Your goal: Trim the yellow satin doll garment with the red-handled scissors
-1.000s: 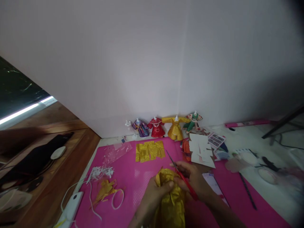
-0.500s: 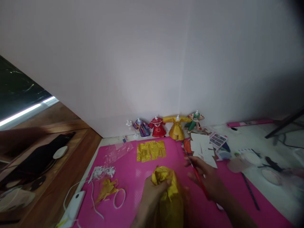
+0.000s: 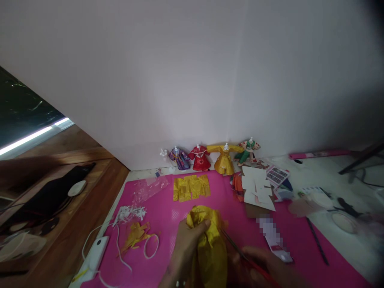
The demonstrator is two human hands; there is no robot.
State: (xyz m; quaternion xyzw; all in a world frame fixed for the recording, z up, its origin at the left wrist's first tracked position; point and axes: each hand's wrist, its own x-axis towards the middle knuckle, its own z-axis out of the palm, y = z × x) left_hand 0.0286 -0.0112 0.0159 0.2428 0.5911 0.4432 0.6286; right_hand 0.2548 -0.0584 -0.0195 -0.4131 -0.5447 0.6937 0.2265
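My left hand (image 3: 190,240) is closed on a piece of shiny yellow fabric (image 3: 211,256), its thumb pressed over the gathered upper part. The cloth's top edge curls open in a loop, and its lower end runs out of the picture. In my right hand (image 3: 255,262) is a pair of red-handled scissors (image 3: 237,248), somewhat blurred. Their thin metal end points up and left and reaches the right edge of the yellow fabric. Beyond my hands, a flat yellow fabric piece with slits (image 3: 191,188) lies on the pink mat (image 3: 162,224).
Small doll outfits on stands, including a red dress (image 3: 199,158) and a yellow robe (image 3: 225,159), line the wall. White cut paper (image 3: 256,188) and a phone (image 3: 274,238) lie right. Yellow scraps (image 3: 136,236), a white ring (image 3: 151,247) and a power strip (image 3: 95,254) lie left.
My right hand has come down and left with the scissors, bringing their end to the yellow fabric. The phone now shows. My left hand keeps its hold on the cloth.
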